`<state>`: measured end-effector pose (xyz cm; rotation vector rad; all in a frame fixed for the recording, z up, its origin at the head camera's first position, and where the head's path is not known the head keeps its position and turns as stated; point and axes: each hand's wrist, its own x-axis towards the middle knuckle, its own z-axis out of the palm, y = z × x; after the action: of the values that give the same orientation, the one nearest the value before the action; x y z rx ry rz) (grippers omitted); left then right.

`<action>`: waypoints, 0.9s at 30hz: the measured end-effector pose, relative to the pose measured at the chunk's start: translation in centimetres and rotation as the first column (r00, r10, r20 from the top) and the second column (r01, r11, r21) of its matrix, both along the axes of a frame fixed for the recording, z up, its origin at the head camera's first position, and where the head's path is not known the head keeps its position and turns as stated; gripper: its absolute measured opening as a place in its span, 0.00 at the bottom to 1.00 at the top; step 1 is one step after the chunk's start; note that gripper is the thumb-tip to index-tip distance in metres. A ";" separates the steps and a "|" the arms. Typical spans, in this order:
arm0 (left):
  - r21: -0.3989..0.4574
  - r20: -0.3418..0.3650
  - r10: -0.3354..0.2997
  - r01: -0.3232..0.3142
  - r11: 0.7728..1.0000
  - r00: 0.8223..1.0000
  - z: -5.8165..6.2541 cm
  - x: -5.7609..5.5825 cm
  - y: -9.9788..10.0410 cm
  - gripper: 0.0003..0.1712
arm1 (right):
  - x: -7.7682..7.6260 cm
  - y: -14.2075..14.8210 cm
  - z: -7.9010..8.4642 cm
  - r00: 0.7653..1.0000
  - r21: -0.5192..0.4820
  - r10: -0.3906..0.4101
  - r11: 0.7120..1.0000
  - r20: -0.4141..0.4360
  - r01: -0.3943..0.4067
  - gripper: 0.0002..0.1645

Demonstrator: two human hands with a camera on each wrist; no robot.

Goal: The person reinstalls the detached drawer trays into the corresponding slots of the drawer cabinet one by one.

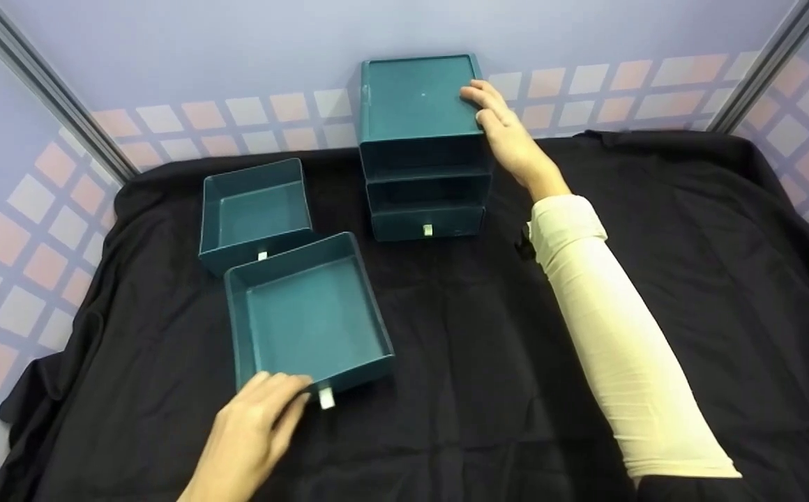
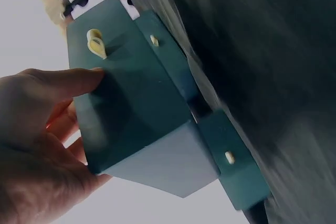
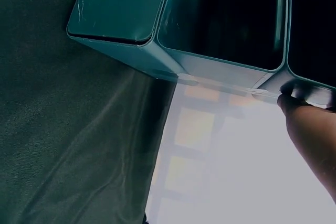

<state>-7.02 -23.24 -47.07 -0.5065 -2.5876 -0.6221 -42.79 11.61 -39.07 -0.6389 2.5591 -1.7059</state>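
My left hand (image 1: 254, 425) pinches the front wall of a teal drawer (image 1: 310, 314), with the thumb on the outside, beside the small pale pull tab (image 2: 95, 44), and the fingers over the rim. In the left wrist view this drawer hangs above the black cloth. My right hand (image 1: 509, 136) rests on the top right edge of the teal drawer cabinet (image 1: 418, 97), fingers extended over its top; in the right wrist view a digit (image 3: 296, 111) touches the cabinet's side. The cabinet's two upper slots stand empty, and a drawer (image 1: 401, 224) fills the bottom one.
Another empty teal drawer (image 1: 254, 209) lies on the cloth left of the cabinet, behind the held drawer. Wrinkled black cloth (image 1: 460, 390) covers the table. Behind stands a pale wall (image 1: 237, 56) with pink and white squares, and metal posts (image 1: 49, 84) mark the corners.
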 end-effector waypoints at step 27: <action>-0.054 -0.101 -0.368 0.364 0.930 0.924 -1.3 -7.7 6.3 0.10 | -0.3 -1.3 -1.3 1.000 -0.032 -0.003 0.999 0.005 0.003 0.32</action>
<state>-14.70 -16.93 -48.32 -1.0230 -2.4187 -0.6484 -43.05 10.34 -40.33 -0.6316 2.5361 -1.7513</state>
